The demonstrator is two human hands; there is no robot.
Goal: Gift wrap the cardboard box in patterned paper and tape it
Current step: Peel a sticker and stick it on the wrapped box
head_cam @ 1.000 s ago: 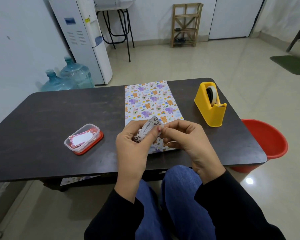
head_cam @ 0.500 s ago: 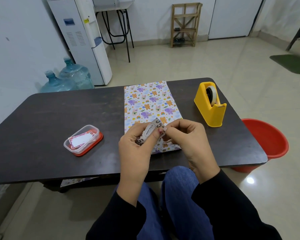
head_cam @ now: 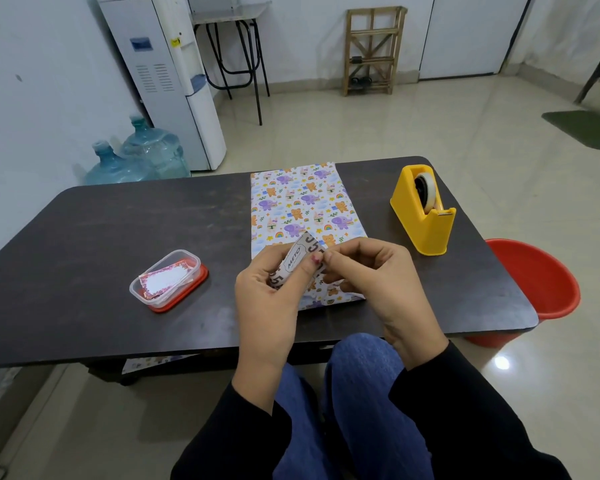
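A flat package wrapped in animal-patterned paper (head_cam: 300,206) lies in the middle of the dark table (head_cam: 101,237). Over its near end, my left hand (head_cam: 269,299) grips a small white printed label strip (head_cam: 297,259) marked "METO". My right hand (head_cam: 371,278) pinches the strip's right edge with thumb and forefinger. Both hands hover just above the package and hide its near part. A yellow tape dispenser (head_cam: 421,216) with a roll of clear tape stands to the right of the package.
A clear plastic tub with a red lid (head_cam: 168,280), holding gift tags, sits on the table's left. A red bucket (head_cam: 541,289) stands on the floor past the table's right edge. Water bottles (head_cam: 139,157) and a dispenser (head_cam: 174,74) stand behind.
The strip has tilted slightly in my hands as my fingers work at its edge. Both hands stay over the package's near end; nothing else moved.
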